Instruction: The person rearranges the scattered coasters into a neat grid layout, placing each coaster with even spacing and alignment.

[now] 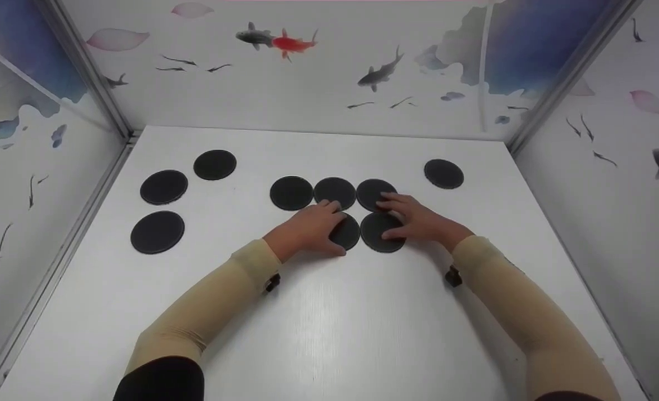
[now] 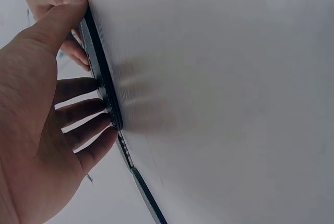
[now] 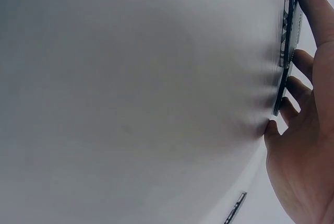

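My left hand (image 1: pixel 309 228) spans a flat black round coaster (image 1: pixel 348 233) in the front row, thumb on its near edge and fingers at its far side. In the left wrist view its thumb and fingertips touch the thin coaster edge. My right hand (image 1: pixel 421 221) rests lightly over the neighbouring front coaster (image 1: pixel 373 234), its thumb on top and its fingers reaching the far right coaster (image 1: pixel 372 194). Behind lie a far middle coaster (image 1: pixel 334 190) and a far left coaster (image 1: pixel 291 193). The grouped coasters lie flat, edge to edge or nearly so.
Three loose black coasters lie to the left: a rear one (image 1: pixel 215 165), a middle one (image 1: pixel 163 187) and a front one (image 1: pixel 157 232). Another coaster (image 1: pixel 444 174) lies at the back right. Printed walls (image 1: pixel 318 106) enclose the white table (image 1: pixel 329 334) at the back and sides.
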The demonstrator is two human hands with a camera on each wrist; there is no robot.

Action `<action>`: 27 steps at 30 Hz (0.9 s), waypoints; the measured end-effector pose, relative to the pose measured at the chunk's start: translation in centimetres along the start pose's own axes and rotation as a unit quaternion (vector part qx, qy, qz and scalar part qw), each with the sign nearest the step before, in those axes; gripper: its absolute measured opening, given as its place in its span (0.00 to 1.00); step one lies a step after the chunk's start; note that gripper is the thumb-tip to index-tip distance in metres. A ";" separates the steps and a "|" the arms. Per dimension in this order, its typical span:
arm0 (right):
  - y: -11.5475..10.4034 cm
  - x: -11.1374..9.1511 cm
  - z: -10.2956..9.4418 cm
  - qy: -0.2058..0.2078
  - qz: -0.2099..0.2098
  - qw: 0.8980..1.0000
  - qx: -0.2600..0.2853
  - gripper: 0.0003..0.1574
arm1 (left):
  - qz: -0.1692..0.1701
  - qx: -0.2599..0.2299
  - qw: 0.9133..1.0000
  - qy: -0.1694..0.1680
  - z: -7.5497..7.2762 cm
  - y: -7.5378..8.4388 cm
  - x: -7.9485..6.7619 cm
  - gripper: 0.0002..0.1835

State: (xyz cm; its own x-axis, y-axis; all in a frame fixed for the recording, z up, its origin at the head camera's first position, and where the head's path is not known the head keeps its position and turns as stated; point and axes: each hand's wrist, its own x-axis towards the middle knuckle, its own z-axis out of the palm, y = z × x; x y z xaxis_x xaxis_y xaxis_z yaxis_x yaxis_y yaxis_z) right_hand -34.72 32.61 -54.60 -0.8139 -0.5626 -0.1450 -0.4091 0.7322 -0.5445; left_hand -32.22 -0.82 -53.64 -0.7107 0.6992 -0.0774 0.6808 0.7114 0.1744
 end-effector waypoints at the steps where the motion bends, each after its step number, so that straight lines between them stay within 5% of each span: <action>1: 0.0 0.0 0.0 0.000 0.001 1.000 0.001 0.59 | 0.001 -0.002 1.000 0.001 0.0 0.0 0.0 0.48; 11: 0.1 -0.1 0.0 -0.003 0.003 1.000 0.004 0.58 | 0.014 -0.067 0.997 0.026 -1.5 -1.6 -1.3 0.47; 18: 0.2 0.0 -0.1 0.001 -0.006 1.000 0.008 0.58 | -0.041 -0.104 0.992 0.063 -3.8 -5.9 -5.0 0.45; 27: 0.3 0.0 0.2 -0.003 -0.006 1.000 0.005 0.58 | -0.112 -0.127 0.980 0.107 -4.8 -11.3 -9.1 0.41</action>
State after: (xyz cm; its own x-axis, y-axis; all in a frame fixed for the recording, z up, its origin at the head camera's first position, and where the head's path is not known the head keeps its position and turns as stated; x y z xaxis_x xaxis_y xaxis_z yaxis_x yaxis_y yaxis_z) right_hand -34.79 32.79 -54.92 -0.8071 -0.5729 -0.1430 -0.4145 0.7221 -0.5539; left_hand -34.31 -15.57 -50.20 -0.8763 0.4780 0.0606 0.4573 0.7854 0.4170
